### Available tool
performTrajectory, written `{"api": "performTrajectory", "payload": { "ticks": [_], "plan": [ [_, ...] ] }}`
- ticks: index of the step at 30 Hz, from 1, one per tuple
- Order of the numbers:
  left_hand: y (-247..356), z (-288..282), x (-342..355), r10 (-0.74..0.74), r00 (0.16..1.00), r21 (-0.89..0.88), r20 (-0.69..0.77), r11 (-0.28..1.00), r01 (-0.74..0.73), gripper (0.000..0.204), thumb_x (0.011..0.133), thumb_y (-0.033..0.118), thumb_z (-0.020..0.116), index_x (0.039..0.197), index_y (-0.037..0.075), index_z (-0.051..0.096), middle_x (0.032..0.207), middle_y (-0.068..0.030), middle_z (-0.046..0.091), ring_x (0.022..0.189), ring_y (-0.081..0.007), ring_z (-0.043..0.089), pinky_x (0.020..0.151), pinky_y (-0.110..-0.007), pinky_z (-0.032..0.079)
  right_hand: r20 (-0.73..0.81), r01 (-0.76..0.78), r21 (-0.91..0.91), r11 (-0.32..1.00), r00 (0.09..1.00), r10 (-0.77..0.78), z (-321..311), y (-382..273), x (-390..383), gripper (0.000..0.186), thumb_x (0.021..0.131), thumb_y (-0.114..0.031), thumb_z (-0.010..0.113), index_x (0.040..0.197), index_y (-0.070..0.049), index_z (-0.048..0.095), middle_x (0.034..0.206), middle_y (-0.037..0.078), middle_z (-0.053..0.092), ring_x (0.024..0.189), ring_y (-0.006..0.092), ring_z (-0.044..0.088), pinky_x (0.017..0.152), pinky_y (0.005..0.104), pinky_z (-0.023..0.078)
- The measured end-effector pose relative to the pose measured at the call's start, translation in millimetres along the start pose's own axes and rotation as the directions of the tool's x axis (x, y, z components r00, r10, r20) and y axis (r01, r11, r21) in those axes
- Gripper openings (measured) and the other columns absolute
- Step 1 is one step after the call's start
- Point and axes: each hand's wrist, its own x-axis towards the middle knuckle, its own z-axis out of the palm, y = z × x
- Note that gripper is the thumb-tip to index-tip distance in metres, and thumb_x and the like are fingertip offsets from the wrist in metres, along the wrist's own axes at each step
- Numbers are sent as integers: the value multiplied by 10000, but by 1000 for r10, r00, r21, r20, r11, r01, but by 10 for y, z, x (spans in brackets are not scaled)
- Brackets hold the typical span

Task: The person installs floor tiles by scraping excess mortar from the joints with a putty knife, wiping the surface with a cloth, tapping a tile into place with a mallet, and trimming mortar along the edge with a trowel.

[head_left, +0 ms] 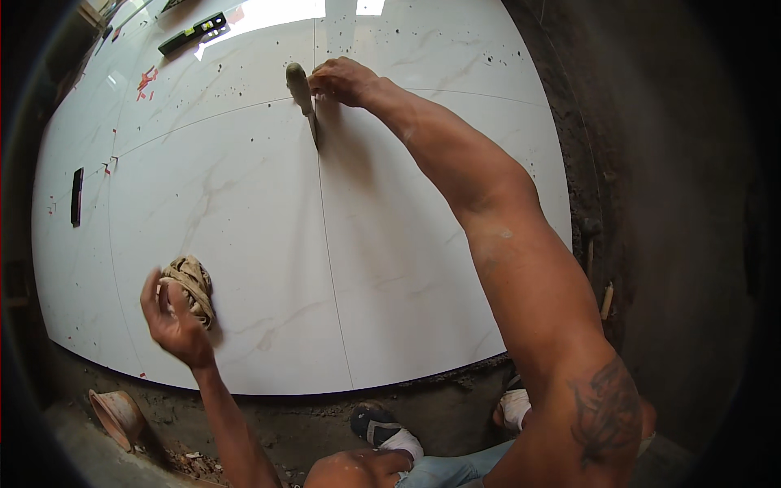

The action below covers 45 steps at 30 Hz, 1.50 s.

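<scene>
My right hand (346,82) is at the spot where the tile joints cross, with its fingers bent and pinched together. What they pinch, if anything, is too small to make out. Just left of those fingertips a trowel (300,89) stands tilted, handle up, its thin blade down at the joint between two large white marbled tiles (252,195). From this angle I cannot tell whether the fingers touch it. At the lower left, my left hand (181,329), slightly blurred, has its fingers apart beside and partly over a crumpled beige rag (195,285) on the tile.
A black-and-yellow spirit level (193,34) lies at the far left, near red plastic bits (146,80). A black bar (76,198) rests on the left tile. Dark specks dot the far tiles. Below the near edge are a bucket-like container (118,415) and my shoe (374,424).
</scene>
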Motion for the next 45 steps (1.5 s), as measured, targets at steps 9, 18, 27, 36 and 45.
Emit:
{"api": "performTrajectory", "payload": {
  "ticks": [9,18,27,36,45],
  "plan": [
    [1260,2326,1095,695,628,-48,350,682,-729,409,865,102,773,1263,67,687,1257,-159,686,1194,-286,656,1011,-373,524,51,-14,-99,995,999,19,-72,4,-25,203,925,-98,556,1014,-115,737,1050,64,745,1050,264,711,900,399,575],
    [896,2185,1112,681,679,-192,273,731,-655,393,857,-27,710,1238,69,698,1274,-168,687,1171,-341,663,1011,-405,530,106,-41,61,997,994,34,-57,-124,-9,196,946,-168,568,992,-110,749,958,145,740,907,327,723,814,443,584],
    [-938,17,462,-121,992,783,40,620,44,602,977,417,619,1460,70,530,1551,-160,474,1507,-401,305,1170,-745,108,-544,-324,702,635,331,771,-589,-544,-1015,122,996,-109,634,1037,6,637,859,74,680,709,120,641,649,258,537],
    [-1281,-75,317,-92,996,745,-20,663,76,588,998,407,492,1491,89,529,1576,-182,446,1530,-428,256,1244,-638,60,-273,-75,620,781,913,305,64,-2029,1641,337,901,-123,687,1200,26,646,1098,223,721,965,332,713,884,425,553],
    [-1328,-104,310,-121,992,793,27,607,52,633,985,381,480,1554,107,435,1618,-179,357,1544,-444,186,1237,-666,22,191,-281,18,959,943,273,547,-1894,3494,714,907,-48,496,1594,-150,330,1698,10,274,1442,418,378,1139,599,395]
  ]
}}
